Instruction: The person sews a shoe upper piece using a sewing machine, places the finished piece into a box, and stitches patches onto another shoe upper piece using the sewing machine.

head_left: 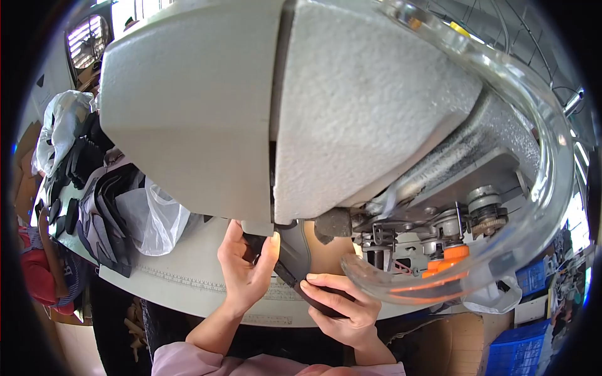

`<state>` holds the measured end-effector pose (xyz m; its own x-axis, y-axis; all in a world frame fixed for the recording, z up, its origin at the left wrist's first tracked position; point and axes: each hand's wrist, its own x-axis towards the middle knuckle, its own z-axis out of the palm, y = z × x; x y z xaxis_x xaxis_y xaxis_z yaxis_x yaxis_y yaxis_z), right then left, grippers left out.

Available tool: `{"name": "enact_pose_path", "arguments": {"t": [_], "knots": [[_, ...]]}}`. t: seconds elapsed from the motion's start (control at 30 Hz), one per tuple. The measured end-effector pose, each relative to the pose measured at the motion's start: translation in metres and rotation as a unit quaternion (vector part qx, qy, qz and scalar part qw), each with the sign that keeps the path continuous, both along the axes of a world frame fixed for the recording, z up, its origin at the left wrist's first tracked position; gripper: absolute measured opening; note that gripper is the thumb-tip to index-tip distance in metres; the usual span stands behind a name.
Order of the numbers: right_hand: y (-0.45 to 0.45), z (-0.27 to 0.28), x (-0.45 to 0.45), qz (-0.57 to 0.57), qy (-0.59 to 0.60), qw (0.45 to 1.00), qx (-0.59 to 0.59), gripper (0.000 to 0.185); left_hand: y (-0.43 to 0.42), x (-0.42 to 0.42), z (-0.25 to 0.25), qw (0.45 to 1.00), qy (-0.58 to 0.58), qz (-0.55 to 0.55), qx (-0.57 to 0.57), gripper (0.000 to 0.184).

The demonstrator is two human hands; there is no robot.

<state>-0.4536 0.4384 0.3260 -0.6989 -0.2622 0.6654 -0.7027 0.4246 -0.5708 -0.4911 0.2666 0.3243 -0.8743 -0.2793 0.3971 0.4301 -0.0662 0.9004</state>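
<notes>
A large pale sewing machine head (pixel 188 113) fills the upper middle of the view. Under its front end, my left hand (pixel 248 269) pinches the far part of a dark, flat work piece (pixel 288 272), thumb and fingers closed on it. My right hand (pixel 345 307) grips the near, right end of the same piece, fingers curled over its black edge. Grey and black areas show on the piece between the hands. The machine head hides the needle area and the piece's far end.
On the left lie stacked dark cut pieces (pixel 103 213) and a clear plastic bag (pixel 160 216). A curved transparent guard (pixel 552 194) and an orange knob (pixel 456 254) sit at right. Rulers mark the white table (pixel 207 301). Blue crates (pixel 517 351) stand lower right; a person (pixel 47 276) sits far left.
</notes>
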Motion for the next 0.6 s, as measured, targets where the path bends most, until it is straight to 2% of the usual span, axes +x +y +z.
{"name": "enact_pose_path", "arguments": {"t": [0.1, 0.2, 0.43, 0.6], "knots": [[0.001, 0.0, -0.002, -0.007, 0.012, 1.0, 0.014, 0.042, -0.007, 0.001, -0.011, 0.995, 0.014, 0.012, -0.097, 0.021], [0.001, 0.005, -0.004, -0.006, 0.011, 1.0, 0.009, 0.041, -0.008, 0.003, 0.003, 0.988, 0.014, 0.02, -0.152, 0.02], [-0.007, 0.007, -0.008, 0.004, -0.034, 0.998, -0.044, 0.042, -0.006, -0.016, -0.003, 1.0, 0.021, -0.02, -0.011, 0.017], [-0.01, 0.007, -0.005, -0.01, -0.038, 0.998, -0.041, 0.043, -0.013, -0.015, -0.002, 0.999, -0.005, -0.038, -0.023, 0.014]]}}
